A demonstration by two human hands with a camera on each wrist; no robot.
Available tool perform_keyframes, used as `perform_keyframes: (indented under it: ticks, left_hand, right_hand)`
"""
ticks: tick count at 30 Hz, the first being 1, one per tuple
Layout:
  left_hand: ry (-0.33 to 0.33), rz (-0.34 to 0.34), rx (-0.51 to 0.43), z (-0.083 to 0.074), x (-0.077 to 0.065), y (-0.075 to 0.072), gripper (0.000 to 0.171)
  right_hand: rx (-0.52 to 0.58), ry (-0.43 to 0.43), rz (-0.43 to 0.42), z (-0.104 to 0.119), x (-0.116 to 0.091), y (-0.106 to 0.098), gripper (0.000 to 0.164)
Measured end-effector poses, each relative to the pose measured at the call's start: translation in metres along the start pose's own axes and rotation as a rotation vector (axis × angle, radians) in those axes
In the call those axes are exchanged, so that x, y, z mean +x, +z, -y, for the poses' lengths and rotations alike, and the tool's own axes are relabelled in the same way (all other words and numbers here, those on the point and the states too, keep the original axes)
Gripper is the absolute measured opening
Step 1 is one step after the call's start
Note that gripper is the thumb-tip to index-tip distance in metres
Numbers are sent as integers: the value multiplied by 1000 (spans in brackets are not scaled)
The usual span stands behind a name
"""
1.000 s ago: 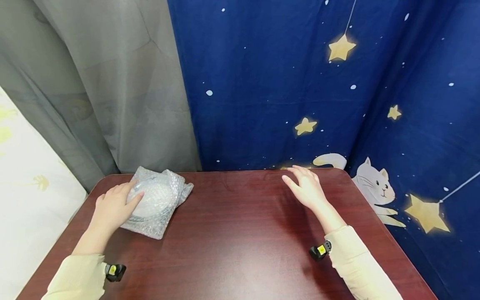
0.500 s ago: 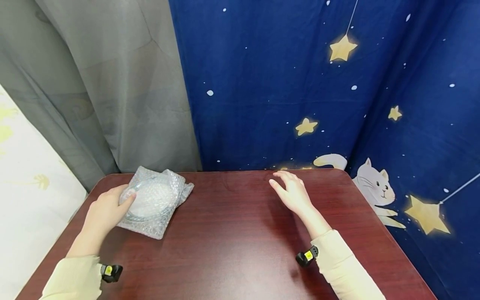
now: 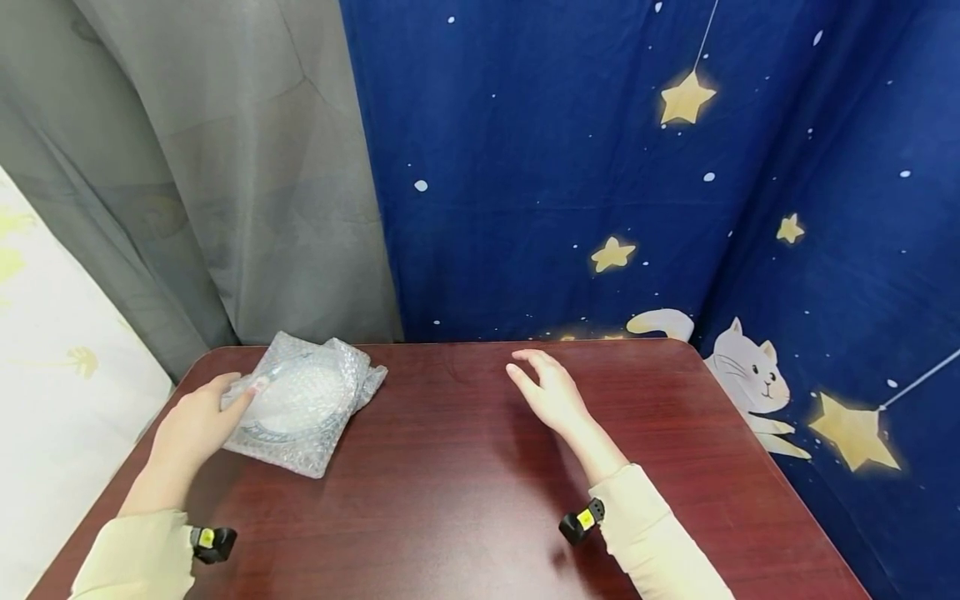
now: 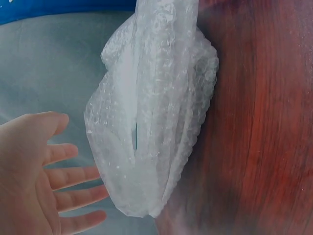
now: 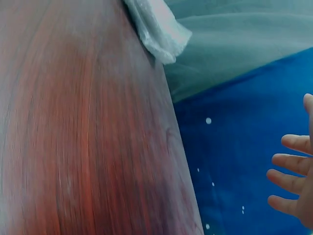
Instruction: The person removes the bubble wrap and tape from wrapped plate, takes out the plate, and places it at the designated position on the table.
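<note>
Head view: the bubble-wrapped packet (image 3: 303,404) lies at the back left of the table (image 3: 420,483). Left wrist view: the left hand (image 4: 30,178), fingers spread, grips nothing; contact is hard to judge, and a push could slide the packet off the edge. Right wrist view: the right hand (image 5: 304,196), spread and empty, is too far off to catch it.

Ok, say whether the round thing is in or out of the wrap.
In: the head view shows the round thing through the clear wrap.

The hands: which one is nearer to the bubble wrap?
The left hand: in the head view it overlaps the bubble wrap, while the right hand is well apart.
</note>
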State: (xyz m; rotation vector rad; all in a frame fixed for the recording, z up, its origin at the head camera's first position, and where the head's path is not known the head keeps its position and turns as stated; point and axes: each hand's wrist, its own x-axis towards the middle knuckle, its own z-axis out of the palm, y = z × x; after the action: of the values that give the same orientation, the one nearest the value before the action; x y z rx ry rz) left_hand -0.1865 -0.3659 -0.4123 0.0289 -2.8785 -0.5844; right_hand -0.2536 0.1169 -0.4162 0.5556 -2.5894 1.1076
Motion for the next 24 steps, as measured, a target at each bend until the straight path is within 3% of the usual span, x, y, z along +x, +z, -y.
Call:
perform_keyframes:
  ticks: [11, 16, 24]
  left_hand:
    - [0, 21, 12, 11, 3, -2, 62]
    - [1, 27, 5, 21, 8, -5, 58]
    - [-15, 36, -59, 22, 11, -9, 60]
  right_hand:
    - [253, 25, -4, 24, -2, 38, 31]
    - [293, 36, 24, 35, 0, 53, 31]
    - [294, 88, 59, 43, 7, 70, 36]
